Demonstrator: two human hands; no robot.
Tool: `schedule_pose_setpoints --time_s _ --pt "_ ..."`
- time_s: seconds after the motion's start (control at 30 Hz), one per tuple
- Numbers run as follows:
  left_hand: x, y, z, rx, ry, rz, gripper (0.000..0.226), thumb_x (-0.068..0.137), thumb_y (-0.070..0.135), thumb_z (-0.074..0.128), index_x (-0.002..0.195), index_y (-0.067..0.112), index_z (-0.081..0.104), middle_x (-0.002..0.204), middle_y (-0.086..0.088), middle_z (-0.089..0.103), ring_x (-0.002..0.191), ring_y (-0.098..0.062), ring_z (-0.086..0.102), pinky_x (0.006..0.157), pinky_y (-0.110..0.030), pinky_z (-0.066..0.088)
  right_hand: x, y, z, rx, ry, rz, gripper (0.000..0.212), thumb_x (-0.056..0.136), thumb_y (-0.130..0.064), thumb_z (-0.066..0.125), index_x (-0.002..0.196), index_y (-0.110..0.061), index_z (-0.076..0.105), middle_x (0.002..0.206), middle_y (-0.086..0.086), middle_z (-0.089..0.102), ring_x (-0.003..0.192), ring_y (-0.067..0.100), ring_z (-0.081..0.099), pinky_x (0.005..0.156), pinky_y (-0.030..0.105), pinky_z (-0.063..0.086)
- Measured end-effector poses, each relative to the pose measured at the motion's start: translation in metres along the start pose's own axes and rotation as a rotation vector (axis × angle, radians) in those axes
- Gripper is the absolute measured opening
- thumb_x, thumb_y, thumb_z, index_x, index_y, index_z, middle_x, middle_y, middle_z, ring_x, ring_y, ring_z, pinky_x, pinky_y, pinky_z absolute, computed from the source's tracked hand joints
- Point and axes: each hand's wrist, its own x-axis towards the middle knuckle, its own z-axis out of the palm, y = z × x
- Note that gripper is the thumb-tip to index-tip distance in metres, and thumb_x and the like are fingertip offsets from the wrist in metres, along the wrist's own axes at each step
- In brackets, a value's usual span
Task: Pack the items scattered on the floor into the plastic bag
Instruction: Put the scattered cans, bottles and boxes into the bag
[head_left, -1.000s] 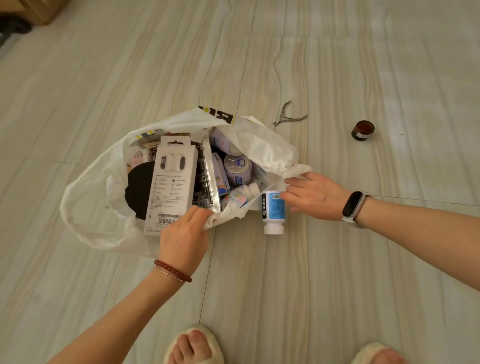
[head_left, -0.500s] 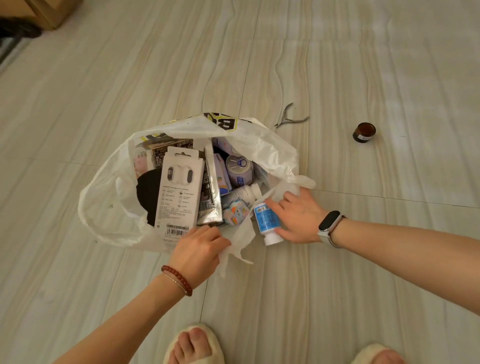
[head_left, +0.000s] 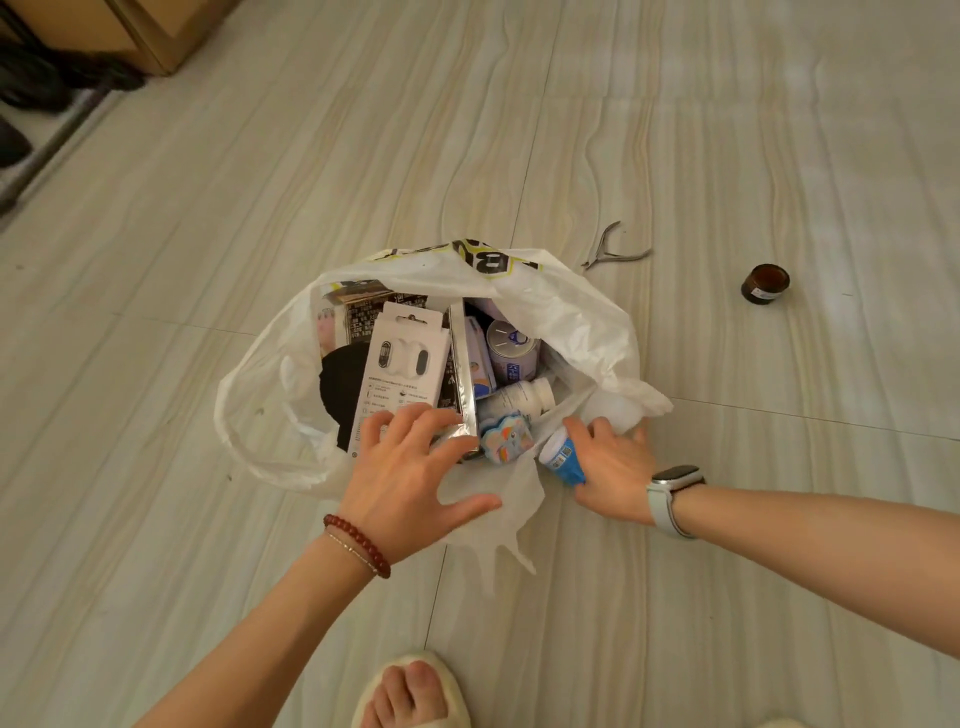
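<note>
A white plastic bag lies open on the floor, holding a white carded box, a silver pouch, a can, a white bottle and a small colourful packet. My left hand is spread flat over the bag's near edge and the box's lower end, fingers apart, gripping nothing. My right hand holds a small white bottle with a blue label, tilted at the bag's mouth. On the floor beyond the bag lie metal nippers and a brown glass jar.
A cardboard box and dark items sit at the top left by a metal rail. My slippered foot is at the bottom edge. Pale tiled floor surrounds the bag.
My right hand took hold of the blue-labelled bottle and tipped it toward the bag's mouth. My left hand let go of the bag's edge and spread flat over it.
</note>
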Motion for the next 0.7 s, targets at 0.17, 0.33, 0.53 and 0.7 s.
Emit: schedule_pose_setpoints --time_s 0.17,0.33,0.53,0.7 --pt "0.014 -0.031 -0.019 0.047 0.453 -0.346 0.032 0.078 0.033 0.055 0.106 0.017 0.059 0.119 -0.012 0.057 0.114 -0.030 0.044 0.092 -0.041 0.023 -0.016 -0.015 -0.039 0.488 0.075 -0.106 0.046 0.071 -0.029 0.062 0.112 -0.019 0.044 0.103 0.002 0.046 0.087 0.019 0.053 0.068 0.025 0.047" --pt "0.023 -0.064 -0.031 -0.016 0.398 -0.724 0.055 0.086 0.037 0.055 0.132 0.013 0.038 0.142 -0.020 0.032 0.132 -0.036 0.025 0.103 -0.053 0.015 0.010 -0.077 -0.088 0.959 0.114 -0.109 0.025 0.076 -0.025 0.065 0.098 -0.023 0.052 0.080 -0.016 0.054 0.071 0.001 0.054 0.055 0.005 0.042" --pt "0.023 -0.091 -0.045 -0.240 0.381 -0.842 0.060 0.087 0.035 0.053 0.137 0.009 0.032 0.137 -0.018 0.040 0.126 -0.034 0.037 0.099 -0.049 0.032 0.039 -0.153 -0.122 1.553 -0.044 -0.058 0.035 0.090 -0.016 0.054 0.114 0.010 0.051 0.122 0.027 0.055 0.112 0.032 0.057 0.092 0.036 0.051" --pt "0.009 -0.078 -0.043 -0.265 0.410 -0.769 0.064 0.083 0.034 0.059 0.136 0.010 0.032 0.140 -0.019 0.035 0.128 -0.035 0.034 0.102 -0.051 0.032 0.022 -0.117 -0.098 0.921 0.275 -0.370 0.037 0.091 -0.015 0.048 0.128 -0.009 0.049 0.124 0.007 0.058 0.108 0.011 0.054 0.095 0.027 0.045"
